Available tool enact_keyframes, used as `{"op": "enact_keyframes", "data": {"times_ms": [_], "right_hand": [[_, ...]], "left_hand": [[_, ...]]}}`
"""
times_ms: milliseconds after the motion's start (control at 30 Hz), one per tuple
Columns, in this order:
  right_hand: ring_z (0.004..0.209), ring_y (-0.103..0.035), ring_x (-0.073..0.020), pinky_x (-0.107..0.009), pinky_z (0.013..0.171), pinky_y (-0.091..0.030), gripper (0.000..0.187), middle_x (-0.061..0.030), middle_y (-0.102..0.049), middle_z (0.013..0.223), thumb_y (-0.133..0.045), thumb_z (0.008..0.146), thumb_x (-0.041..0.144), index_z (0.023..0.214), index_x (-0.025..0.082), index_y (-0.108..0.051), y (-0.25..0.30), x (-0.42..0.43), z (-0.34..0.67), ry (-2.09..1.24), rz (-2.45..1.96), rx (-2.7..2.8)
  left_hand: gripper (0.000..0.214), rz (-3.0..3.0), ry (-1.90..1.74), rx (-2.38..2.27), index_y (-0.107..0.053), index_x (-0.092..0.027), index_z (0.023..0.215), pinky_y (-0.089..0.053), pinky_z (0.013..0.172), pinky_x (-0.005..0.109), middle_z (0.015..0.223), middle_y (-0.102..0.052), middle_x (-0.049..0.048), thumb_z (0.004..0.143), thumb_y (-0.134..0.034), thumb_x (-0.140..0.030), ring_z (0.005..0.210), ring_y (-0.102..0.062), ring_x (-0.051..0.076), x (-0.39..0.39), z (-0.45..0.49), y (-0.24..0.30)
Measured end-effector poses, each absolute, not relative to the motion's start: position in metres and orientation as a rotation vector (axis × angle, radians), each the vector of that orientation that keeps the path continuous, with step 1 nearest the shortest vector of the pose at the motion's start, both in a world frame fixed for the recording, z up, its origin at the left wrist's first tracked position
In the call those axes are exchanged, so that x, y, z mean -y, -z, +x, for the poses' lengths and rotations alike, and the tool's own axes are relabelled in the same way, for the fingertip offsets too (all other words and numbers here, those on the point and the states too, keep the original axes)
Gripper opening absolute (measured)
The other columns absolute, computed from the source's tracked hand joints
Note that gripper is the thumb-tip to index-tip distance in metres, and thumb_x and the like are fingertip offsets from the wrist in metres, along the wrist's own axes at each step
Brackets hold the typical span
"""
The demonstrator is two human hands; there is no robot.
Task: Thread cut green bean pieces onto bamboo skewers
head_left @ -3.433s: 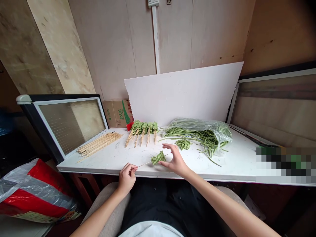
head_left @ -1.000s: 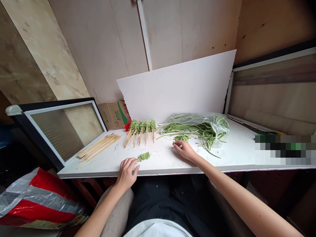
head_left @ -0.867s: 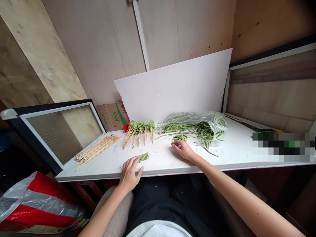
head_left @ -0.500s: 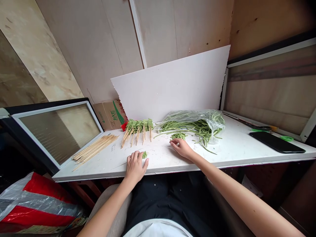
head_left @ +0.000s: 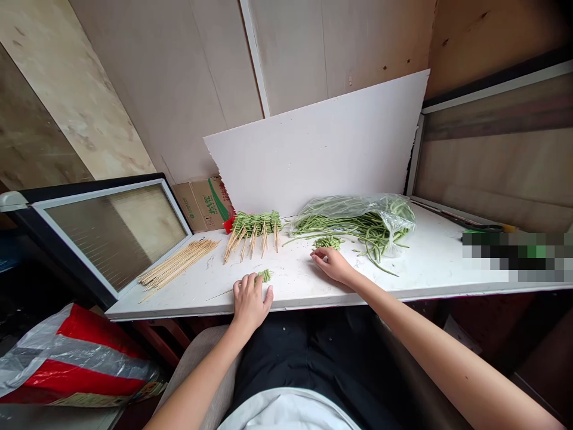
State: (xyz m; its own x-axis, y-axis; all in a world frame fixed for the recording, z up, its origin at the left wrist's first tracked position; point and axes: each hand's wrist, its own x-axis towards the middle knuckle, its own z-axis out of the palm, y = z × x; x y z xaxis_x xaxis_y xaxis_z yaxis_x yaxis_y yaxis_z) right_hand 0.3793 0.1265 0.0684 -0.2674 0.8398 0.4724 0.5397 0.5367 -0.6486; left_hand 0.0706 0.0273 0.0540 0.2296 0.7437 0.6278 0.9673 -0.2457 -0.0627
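Note:
My left hand [head_left: 249,300] rests at the table's front edge, fingers curled over a bamboo skewer [head_left: 221,294]. The skewer's bare end sticks out to the left, and short green bean pieces [head_left: 265,275] threaded on it show beyond my fingers. To the right, my right hand [head_left: 330,264] lies on the table with fingers bent and closed; whatever may be in the fingertips is hidden. Just behind it sits a small heap of cut green bean pieces [head_left: 327,242]. Filled bean skewers [head_left: 257,224] are stacked farther back, their stick ends toward me.
Loose bamboo skewers [head_left: 179,261] lie at the left. A clear plastic bag [head_left: 358,206] of long green beans [head_left: 349,224] stands behind the heap. A white board [head_left: 313,155] leans at the back, beside a cardboard box [head_left: 201,205]. Framed panels flank the table [head_left: 286,298].
The view has shifted slightly, so everything sits a little higher and farther right. Both hands keep nearly the same places and poses.

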Motion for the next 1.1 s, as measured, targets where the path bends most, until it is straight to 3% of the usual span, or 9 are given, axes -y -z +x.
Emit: {"op": "enact_keyframes", "data": {"times_ms": [567,767,1100], "right_hand": [[0.087,-0.072,-0.0263,-0.033,0.076,-0.052,0.028,-0.0125,-0.079,0.102,-0.054,0.101,0.036,0.102,0.019,-0.076,-0.073,-0.122,0.376,-0.366,-1.15,2.04],[0.088,-0.072,-0.0264,-0.033,0.077,-0.052,0.028,-0.0126,-0.079,0.102,-0.053,0.101,0.034,0.101,0.018,-0.075,-0.077,-0.119,0.376,-0.334,-1.164,2.062],[0.095,-0.072,-0.0277,-0.033,0.08,-0.054,0.025,-0.0126,-0.079,0.107,-0.056,0.1,0.035,0.103,0.019,-0.075,-0.076,-0.12,0.376,-0.353,-1.187,2.07]], "left_hand": [[0.036,-2.173,0.708,1.565,-0.063,-0.021,0.131,-0.043,0.098,0.05,0.114,-0.066,0.0128,0.104,-0.046,-0.039,0.109,-0.059,0.031,-0.031,0.066,-0.049],[0.044,-2.18,0.726,1.628,-0.057,-0.017,0.138,-0.04,0.102,0.052,0.116,-0.062,0.0135,0.103,-0.047,-0.043,0.114,-0.057,0.032,-0.033,0.064,-0.049],[0.039,-2.201,0.798,1.684,-0.062,-0.022,0.131,-0.037,0.107,0.052,0.124,-0.06,0.0121,0.099,-0.055,-0.043,0.121,-0.055,0.03,-0.039,0.057,-0.051]]}}
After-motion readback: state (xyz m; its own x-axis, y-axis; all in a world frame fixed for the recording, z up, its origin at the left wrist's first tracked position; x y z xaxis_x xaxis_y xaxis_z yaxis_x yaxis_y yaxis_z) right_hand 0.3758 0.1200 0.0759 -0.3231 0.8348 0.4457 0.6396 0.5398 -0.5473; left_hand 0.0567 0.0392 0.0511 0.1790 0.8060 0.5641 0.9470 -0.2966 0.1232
